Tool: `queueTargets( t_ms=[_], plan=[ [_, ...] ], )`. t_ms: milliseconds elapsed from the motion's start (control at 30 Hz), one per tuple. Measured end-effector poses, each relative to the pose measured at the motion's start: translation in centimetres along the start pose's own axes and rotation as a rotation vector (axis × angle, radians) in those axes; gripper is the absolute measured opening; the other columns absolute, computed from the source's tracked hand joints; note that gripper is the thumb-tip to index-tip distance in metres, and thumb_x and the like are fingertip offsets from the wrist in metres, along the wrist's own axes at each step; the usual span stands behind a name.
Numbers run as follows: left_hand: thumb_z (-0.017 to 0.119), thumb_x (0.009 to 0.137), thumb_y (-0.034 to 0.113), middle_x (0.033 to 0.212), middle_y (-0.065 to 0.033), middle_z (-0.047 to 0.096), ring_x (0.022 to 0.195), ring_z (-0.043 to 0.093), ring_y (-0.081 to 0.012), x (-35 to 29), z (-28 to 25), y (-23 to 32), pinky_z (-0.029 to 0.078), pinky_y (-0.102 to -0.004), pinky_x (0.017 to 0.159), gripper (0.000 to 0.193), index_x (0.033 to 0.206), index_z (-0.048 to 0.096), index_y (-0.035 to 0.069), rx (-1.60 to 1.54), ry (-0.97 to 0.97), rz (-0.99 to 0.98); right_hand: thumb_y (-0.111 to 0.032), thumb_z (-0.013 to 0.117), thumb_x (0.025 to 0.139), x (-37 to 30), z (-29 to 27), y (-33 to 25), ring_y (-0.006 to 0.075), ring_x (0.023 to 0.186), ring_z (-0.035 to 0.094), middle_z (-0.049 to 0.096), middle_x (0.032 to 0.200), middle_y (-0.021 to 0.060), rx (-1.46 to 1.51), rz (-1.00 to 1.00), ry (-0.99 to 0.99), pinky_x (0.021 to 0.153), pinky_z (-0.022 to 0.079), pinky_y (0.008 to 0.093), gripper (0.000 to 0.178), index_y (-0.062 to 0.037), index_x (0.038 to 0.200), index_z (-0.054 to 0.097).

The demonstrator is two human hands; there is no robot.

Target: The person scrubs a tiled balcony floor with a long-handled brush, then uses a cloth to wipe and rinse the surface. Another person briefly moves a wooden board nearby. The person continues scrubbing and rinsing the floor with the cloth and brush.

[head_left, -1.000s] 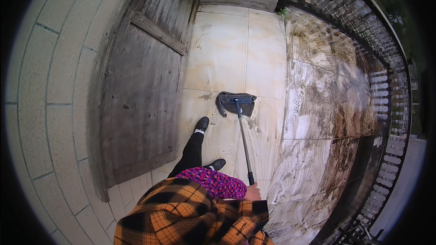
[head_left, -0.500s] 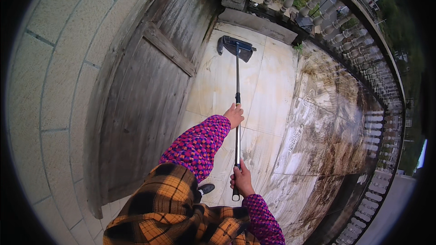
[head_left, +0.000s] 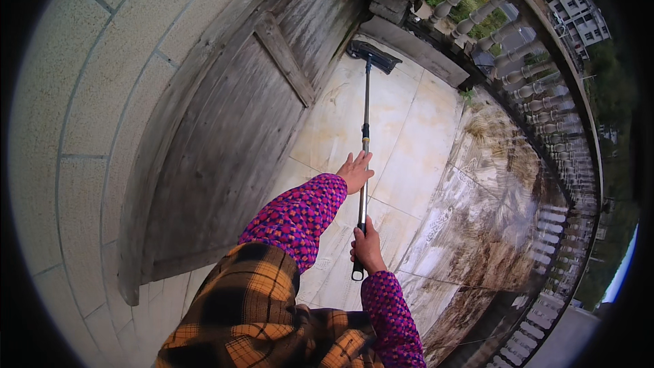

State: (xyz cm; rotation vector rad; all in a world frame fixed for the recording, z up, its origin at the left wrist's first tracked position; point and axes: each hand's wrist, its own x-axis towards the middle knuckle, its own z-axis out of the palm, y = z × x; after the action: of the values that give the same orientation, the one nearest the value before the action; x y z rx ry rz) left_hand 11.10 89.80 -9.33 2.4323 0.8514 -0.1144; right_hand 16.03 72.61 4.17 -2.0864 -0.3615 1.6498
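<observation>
A flat mop [head_left: 366, 105] with a metal pole stretches away over the wet pale tiles. Its dark head [head_left: 375, 56] lies at the far end of the floor, close to the low wall and the wooden door. Fingers wrapped, my right hand [head_left: 368, 248] grips the black handle at the pole's near end. Higher up, my left hand [head_left: 354, 173] rests against the pole with its fingers spread and stretched out. The palm side of that hand is hidden.
On the left stands a weathered wooden door [head_left: 225, 143] beside a tiled wall [head_left: 88, 109]. Brown muddy water [head_left: 484, 225] covers the tiles to the right. A stone balustrade [head_left: 545, 102] curves along the right side. Past it are buildings [head_left: 575, 17] and greenery.
The mop head has moved farther off, toward the low wall. Both hands have gone forward with the pole, and the view has turned a little. My left fingers look more spread.
</observation>
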Motion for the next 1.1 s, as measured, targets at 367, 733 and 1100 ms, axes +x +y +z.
queueTargets(
  t_ms=[367, 733, 1100],
  plan=[
    [0.053, 0.085, 0.01, 0.151, -0.0317, 0.019, 0.139, 0.017, -0.0536, -25.4, 10.8, 13.7, 0.019, -0.0611, 0.112, 0.042, 0.127, 0.056, 0.014, -0.033, -0.074, 0.121, -0.015, 0.053, 0.095, -18.7, 0.6, 25.3, 0.017, 0.056, 0.057, 0.056, 0.073, 0.0095, -0.2, -0.068, -0.024, 0.046, 0.05, 0.0336, 0.053, -0.0109, 0.143, 0.032],
    [0.053, 0.076, 0.009, 0.151, -0.0294, 0.023, 0.128, 0.025, -0.066, -50.6, 15.4, 33.2, 0.031, -0.0622, 0.104, 0.066, 0.139, 0.047, 0.03, -0.012, -0.656, 0.387, -0.019, 0.053, 0.094, -48.4, -2.8, 46.9, 0.0147, 0.053, 0.053, 0.052, 0.069, 0.0048, -0.381, 0.027, -0.129, 0.045, 0.047, 0.0317, 0.048, -0.0173, 0.14, 0.038],
    [0.062, 0.08, 0.03, 0.092, -0.0097, 0.065, 0.097, 0.057, -0.0317, -56.9, 19.0, 35.7, 0.045, -0.0548, 0.08, 0.024, 0.096, 0.066, 0.012, 0.203, -0.406, 0.748, -0.015, 0.066, 0.081, -62.6, 0.4, 47.2, 0.0362, 0.083, 0.066, 0.065, 0.096, 0.0235, -0.546, 0.016, 0.037, 0.072, 0.052, 0.0432, 0.063, -0.0104, 0.139, 0.041]
  ],
)
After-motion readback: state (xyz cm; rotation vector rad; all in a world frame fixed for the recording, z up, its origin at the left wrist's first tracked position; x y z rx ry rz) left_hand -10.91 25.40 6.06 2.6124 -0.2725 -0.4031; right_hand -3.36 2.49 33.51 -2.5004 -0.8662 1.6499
